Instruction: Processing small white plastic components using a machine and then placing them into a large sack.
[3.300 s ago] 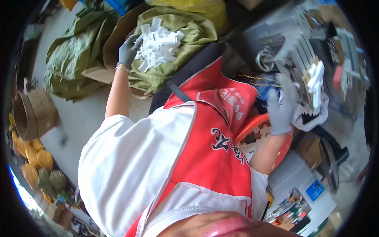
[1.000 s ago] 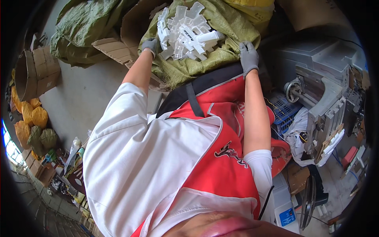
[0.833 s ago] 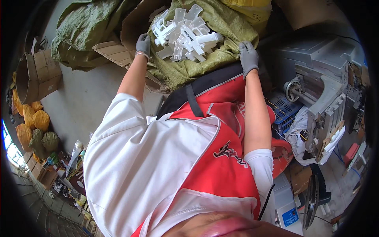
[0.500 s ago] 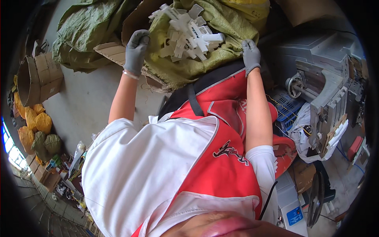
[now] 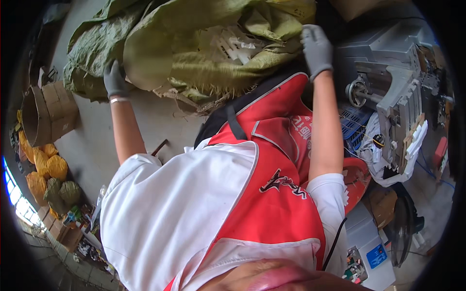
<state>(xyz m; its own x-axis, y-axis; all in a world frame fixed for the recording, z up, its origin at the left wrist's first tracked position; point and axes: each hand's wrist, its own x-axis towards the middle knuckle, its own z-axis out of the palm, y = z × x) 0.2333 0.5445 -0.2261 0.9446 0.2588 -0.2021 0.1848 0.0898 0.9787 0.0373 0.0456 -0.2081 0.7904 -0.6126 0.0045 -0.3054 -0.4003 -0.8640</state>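
Looking down from the head, the nearest thing is the person's own red and white shirt (image 5: 233,203), and both bare forearms go up from it toward a big green woven sack (image 5: 194,53) that lies on the grey concrete floor (image 5: 97,145).

The left hand (image 5: 114,80), in a grey glove, is closed on the left edge of the sack, where the cloth folds down over a piece of torn cardboard (image 5: 189,94). The right hand (image 5: 316,48), also gloved, is closed on the right side of the sack mouth, close beside the grey metal machine (image 5: 388,92). How firmly the fingers pinch the cloth I cannot tell, because the gloves hide them.

Inside the open mouth sit many white plastic parts (image 5: 233,43), partly covered by the cloth.

My judgement of the risks: the sack mouth is loose and only two edges are held, so if one side is lifted higher than the other, the white parts could slide out onto the floor. The woven cloth may also slip through the gloves if the load is heavy. The right hand is very near the machine, so a strong pull could knock the knuckles against it. The cardboard under the sack could catch and tear more.
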